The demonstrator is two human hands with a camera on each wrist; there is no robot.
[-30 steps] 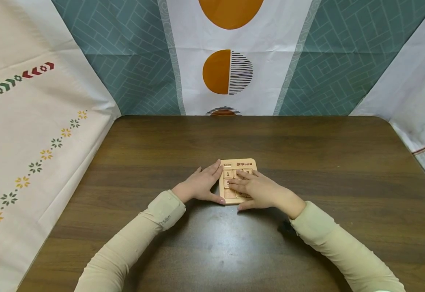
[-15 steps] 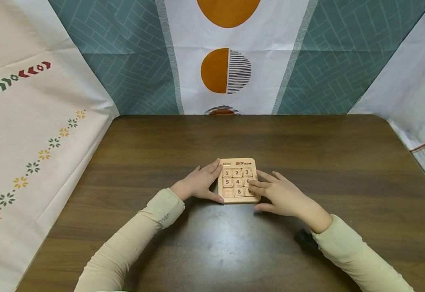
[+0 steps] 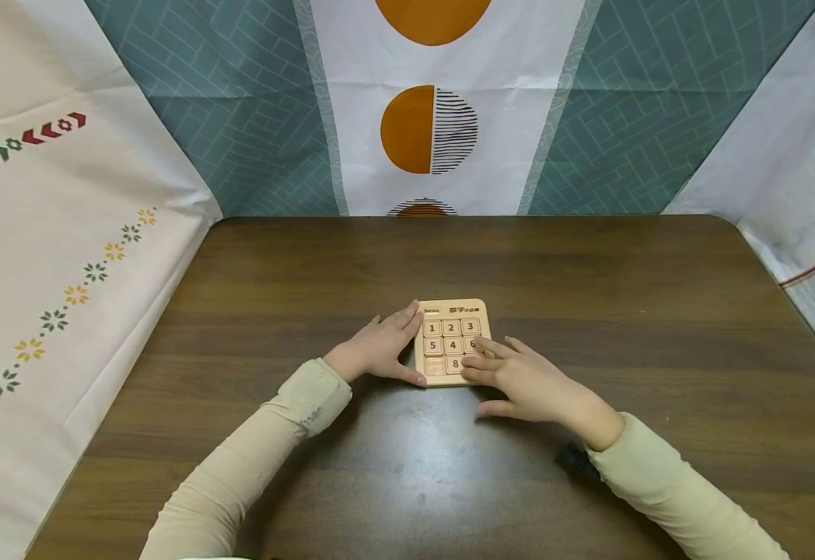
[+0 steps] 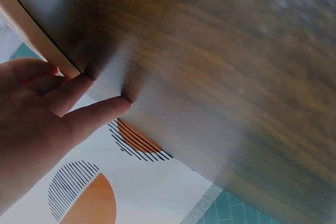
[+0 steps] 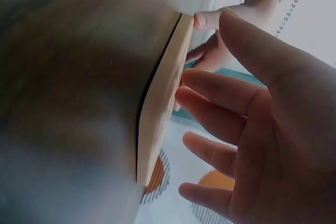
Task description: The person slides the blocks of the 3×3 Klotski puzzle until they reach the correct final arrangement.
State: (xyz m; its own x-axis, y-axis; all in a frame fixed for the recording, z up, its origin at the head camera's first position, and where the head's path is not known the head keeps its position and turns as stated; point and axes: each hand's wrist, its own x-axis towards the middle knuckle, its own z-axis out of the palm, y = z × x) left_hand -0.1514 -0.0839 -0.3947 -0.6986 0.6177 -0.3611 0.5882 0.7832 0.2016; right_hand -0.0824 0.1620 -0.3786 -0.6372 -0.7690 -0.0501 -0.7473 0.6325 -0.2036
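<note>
A square wooden number slide puzzle (image 3: 442, 304) lies on the table in the head view. Tiles 1, 2 and 3 form its top row, with 5, 4 and 6 below. The slot at bottom left is bare, beside tile 8 (image 3: 455, 364); fingers cover the bottom right tile. My left hand (image 3: 379, 350) rests along the left edge, fingers straight, thumb at the lower left corner. Over the lower right tiles my right hand (image 3: 536, 381) reaches with extended fingers; its thumb is apart from the board. The right wrist view shows the puzzle's side (image 5: 163, 93) close to those fingers.
The dark wooden table (image 3: 309, 264) surrounds the puzzle. A patterned cloth (image 3: 253, 140) hangs behind it, and a white embroidered cloth (image 3: 85, 218) drapes at the left. A small dark object (image 3: 575, 460) shows under the right wrist.
The right hand has drawn back to the right off the tiles, then come slightly left onto the lower right ones. The left hand has stayed at the puzzle's edge. Tile numbers came into view.
</note>
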